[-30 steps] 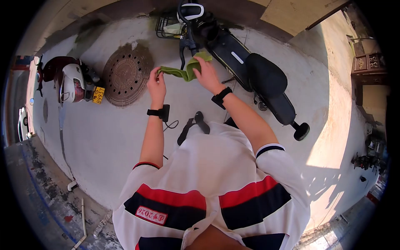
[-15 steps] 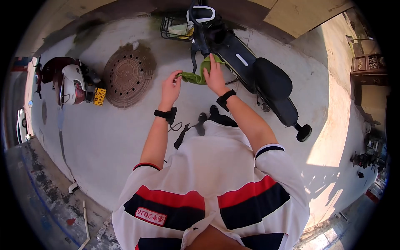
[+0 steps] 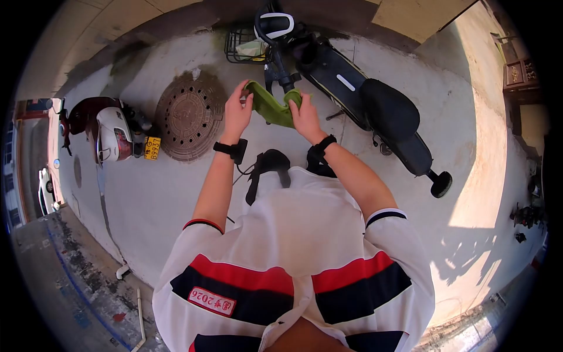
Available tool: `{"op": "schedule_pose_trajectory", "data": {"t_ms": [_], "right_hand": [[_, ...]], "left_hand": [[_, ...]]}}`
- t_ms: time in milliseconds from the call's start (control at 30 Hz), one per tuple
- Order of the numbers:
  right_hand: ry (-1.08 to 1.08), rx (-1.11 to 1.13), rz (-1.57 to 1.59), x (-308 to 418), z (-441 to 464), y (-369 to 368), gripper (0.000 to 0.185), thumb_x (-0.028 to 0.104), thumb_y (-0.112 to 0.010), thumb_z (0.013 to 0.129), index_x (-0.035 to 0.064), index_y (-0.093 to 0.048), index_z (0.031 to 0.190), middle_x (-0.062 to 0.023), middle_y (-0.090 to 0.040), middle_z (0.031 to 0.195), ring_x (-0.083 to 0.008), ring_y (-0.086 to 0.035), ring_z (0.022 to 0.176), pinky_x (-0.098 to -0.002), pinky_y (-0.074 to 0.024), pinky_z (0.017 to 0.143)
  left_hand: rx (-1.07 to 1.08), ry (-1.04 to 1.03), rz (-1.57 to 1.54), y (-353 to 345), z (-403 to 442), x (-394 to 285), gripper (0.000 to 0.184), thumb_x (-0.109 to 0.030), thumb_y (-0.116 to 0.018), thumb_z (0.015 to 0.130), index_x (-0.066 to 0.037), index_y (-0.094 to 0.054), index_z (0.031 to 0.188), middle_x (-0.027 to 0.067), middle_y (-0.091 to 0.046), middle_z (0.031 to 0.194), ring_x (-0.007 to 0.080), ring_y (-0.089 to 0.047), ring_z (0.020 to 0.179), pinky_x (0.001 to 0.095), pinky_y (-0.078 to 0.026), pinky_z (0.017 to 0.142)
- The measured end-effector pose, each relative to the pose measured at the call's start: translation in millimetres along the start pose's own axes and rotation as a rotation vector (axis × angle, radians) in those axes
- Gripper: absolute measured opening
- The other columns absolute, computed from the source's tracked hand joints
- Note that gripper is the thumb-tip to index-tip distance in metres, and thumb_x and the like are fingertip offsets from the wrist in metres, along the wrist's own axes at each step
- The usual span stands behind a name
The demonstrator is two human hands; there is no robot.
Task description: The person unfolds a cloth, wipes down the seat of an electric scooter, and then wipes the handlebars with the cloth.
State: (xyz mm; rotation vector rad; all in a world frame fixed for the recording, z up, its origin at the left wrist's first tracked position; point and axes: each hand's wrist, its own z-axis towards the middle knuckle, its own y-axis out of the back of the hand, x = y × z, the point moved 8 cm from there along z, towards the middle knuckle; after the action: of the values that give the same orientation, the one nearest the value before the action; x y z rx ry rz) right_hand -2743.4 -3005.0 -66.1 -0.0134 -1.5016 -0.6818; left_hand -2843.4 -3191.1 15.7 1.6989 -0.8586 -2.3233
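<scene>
A green cloth hangs stretched between my two hands, in front of the scooter's front end. My left hand pinches its upper left corner. The right side of the cloth is gripped by my right hand, where the fabric folds over near the fingers. Both wrists wear black straps. Just beyond the cloth stands a black electric scooter with a wire front basket that holds something pale and yellowish.
A round rusty manhole cover lies in the concrete to the left. Farther left stands a white and dark red scooter with a yellow plate. Sunlight falls along the right-hand ground. A white pipe runs at lower left.
The cloth has gone from bunched and twisted to spread wider between my hands. My left hand has moved up, and my right hand slightly down. The view has shifted a little.
</scene>
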Motion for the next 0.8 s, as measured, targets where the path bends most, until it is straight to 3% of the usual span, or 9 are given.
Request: {"op": "schedule_pose_trajectory", "data": {"t_ms": [133,233,333,533,800], "right_hand": [[0.228,-0.124,-0.141,29,-10,14,0.036,0.009,-0.058,0.092,0.0034,-0.052,0.127,-0.0226,-0.062,0.109,-0.0431,-0.06,0.099,-0.0466,-0.0491,0.083],[0.271,-0.141,-0.197,51,-9,18,0.04,0.004,-0.058,0.088,0.0058,-0.053,0.127,-0.0204,-0.061,0.108,-0.0409,-0.059,0.098,-0.0454,-0.0489,0.085],[0.182,-0.185,-0.207,55,-6,14,0.042,0.002,-0.058,0.087,0.006,-0.053,0.129,-0.0214,-0.061,0.113,-0.0408,-0.06,0.102,-0.0451,-0.0491,0.087],[-0.07,-0.378,-0.152,28,-19,-1,0.045,0.008,-0.064,0.088,0.0056,-0.053,0.131,-0.0198,-0.064,0.114,-0.0403,-0.062,0.102,-0.044,-0.0509,0.087],[-0.123,-0.614,-0.279,40,-46,-9,0.038,0.003,-0.066,0.084,0.0069,-0.06,0.121,-0.0199,-0.065,0.11,-0.0395,-0.062,0.099,-0.0431,-0.0517,0.084]], "left_hand": [[0.122,-0.058,-0.06,-23,30,8,0.051,-0.005,-0.061,0.091,-0.005,-0.047,0.14,0.0208,-0.061,0.127,0.0321,-0.064,0.112,0.037,-0.055,0.085],[0.236,-0.139,0.026,-43,50,5,0.058,-0.007,-0.062,0.09,-0.006,-0.042,0.144,0.0225,-0.056,0.134,0.0372,-0.056,0.123,0.04,-0.049,0.097],[0.292,-0.342,0.05,-58,65,-5,0.062,-0.008,-0.063,0.089,-0.007,-0.039,0.146,0.0236,-0.05,0.14,0.0403,-0.048,0.13,0.0416,-0.042,0.105],[0.477,-0.345,-0.053,-71,75,11,0.063,-0.01,-0.062,0.089,-0.007,-0.038,0.147,0.0249,-0.048,0.141,0.0427,-0.042,0.134,0.0426,-0.039,0.108],[0.564,-0.543,-0.009,-64,71,14,0.057,-0.008,-0.063,0.088,-0.01,-0.046,0.143,0.0232,-0.053,0.137,0.0431,-0.041,0.135,0.0433,-0.041,0.106]]}}
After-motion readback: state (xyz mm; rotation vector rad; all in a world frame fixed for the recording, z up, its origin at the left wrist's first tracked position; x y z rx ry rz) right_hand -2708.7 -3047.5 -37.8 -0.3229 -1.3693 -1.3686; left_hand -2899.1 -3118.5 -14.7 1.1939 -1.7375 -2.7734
